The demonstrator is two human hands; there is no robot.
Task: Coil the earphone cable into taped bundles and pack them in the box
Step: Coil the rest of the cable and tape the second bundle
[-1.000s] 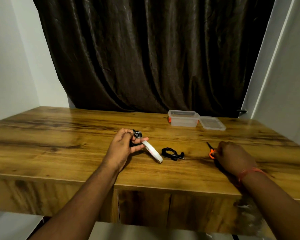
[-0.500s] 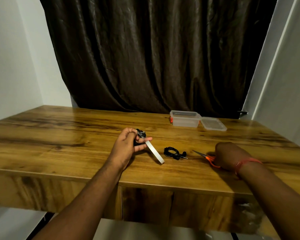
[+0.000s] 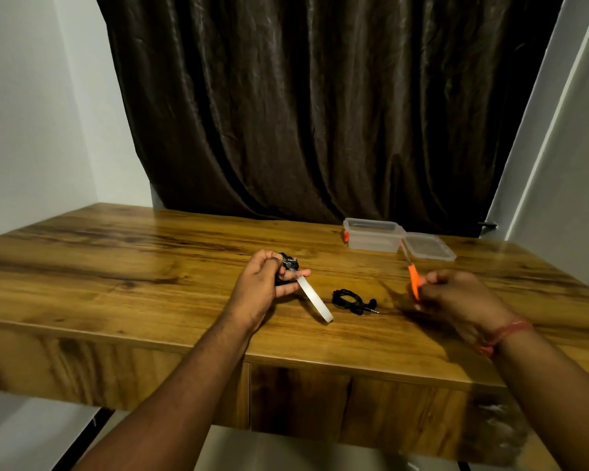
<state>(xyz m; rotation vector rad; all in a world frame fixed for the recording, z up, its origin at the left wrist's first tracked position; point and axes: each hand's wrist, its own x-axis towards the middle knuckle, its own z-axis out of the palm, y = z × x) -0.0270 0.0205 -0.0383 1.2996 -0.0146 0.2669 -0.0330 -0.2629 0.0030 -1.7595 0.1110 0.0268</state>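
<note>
My left hand [image 3: 262, 283] pinches coiled earphones [image 3: 288, 263] with tape [image 3: 315, 300] hanging; right hand [image 3: 453, 294] grips scissors [image 3: 412, 282]. Risk: blades nick cable, or coil springs loose.

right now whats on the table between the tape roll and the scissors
In the head view, a coiled black earphone bundle lies between the tape roll and the scissors.

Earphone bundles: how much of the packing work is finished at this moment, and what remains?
Done: one coiled bundle lies on the table. In hand: the left hand holds a second coil with the tape roll hanging from it; the right hand holds orange scissors raised, blurred. Left: cut the tape, then pack; the open box seems empty.
</note>
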